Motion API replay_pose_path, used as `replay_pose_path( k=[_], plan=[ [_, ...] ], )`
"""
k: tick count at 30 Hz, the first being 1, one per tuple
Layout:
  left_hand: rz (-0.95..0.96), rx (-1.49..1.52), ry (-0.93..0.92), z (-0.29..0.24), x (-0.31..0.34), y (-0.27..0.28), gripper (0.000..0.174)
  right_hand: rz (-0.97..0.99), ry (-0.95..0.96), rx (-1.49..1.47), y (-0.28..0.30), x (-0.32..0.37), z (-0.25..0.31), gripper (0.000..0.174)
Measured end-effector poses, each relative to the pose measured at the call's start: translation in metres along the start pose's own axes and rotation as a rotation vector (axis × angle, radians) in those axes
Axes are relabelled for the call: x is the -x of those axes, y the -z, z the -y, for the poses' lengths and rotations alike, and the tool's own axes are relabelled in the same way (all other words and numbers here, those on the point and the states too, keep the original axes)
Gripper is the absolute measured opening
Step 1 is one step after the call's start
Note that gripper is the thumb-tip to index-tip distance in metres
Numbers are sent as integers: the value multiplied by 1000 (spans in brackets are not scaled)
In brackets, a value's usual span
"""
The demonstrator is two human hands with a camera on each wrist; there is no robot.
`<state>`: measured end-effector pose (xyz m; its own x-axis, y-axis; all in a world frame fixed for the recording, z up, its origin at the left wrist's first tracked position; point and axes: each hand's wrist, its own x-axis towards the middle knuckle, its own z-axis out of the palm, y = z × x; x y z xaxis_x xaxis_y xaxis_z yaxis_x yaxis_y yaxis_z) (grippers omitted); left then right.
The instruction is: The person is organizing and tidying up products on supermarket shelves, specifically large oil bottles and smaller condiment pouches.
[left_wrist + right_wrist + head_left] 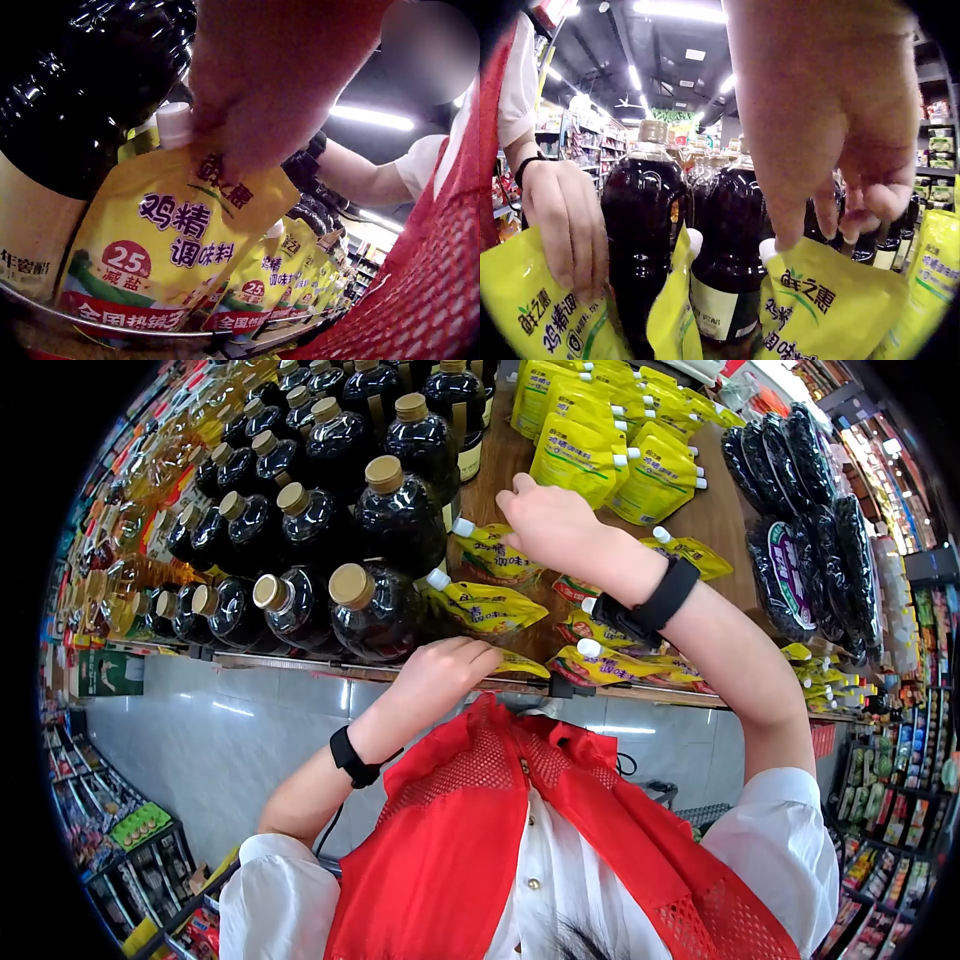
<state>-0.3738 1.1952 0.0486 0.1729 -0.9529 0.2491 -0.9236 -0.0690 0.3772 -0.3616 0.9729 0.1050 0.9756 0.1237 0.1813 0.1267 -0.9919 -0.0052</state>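
At the shelf's front edge my left hand [445,672] pinches the top of a yellow seasoning pouch [157,225], thumb on one face and fingers on the other. The pouch stands upright beside a large dark bottle [82,90]. Farther in, my right hand [555,525] reaches over a second yellow pouch [817,300] with a white cap. Its thumb tip is at that pouch's top edge by the cap, and the other fingers hang loosely bent beyond. Between the hands stands another yellow pouch [485,607], its white spout toward the bottles.
Rows of dark bottles [325,435] with gold caps fill the left side. More yellow pouches [575,460] stand at the back, and others [610,665] below the right forearm. Black-wrapped packs [785,575] lie at the right. A metal rail [150,330] runs along the shelf front.
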Motion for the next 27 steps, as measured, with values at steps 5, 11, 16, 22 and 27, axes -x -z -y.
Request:
replay_pose_path(
  k=[5,11,16,22,27],
  plan=[
    [-40,53,1,-2,1,0,27,370,-13,96,-5,-10,-8,11],
    [-94,17,78,-2,2,3,24,261,29,42,-10,-11,-12,11],
    [-71,-2,86,1,2,5,29,196,-6,-38,6,4,-10,23],
    [-17,43,108,3,5,7,33,462,-14,49,91,93,-3,34],
    [-46,53,76,-2,1,9,35,519,-71,112,37,165,-2,15]
  ],
)
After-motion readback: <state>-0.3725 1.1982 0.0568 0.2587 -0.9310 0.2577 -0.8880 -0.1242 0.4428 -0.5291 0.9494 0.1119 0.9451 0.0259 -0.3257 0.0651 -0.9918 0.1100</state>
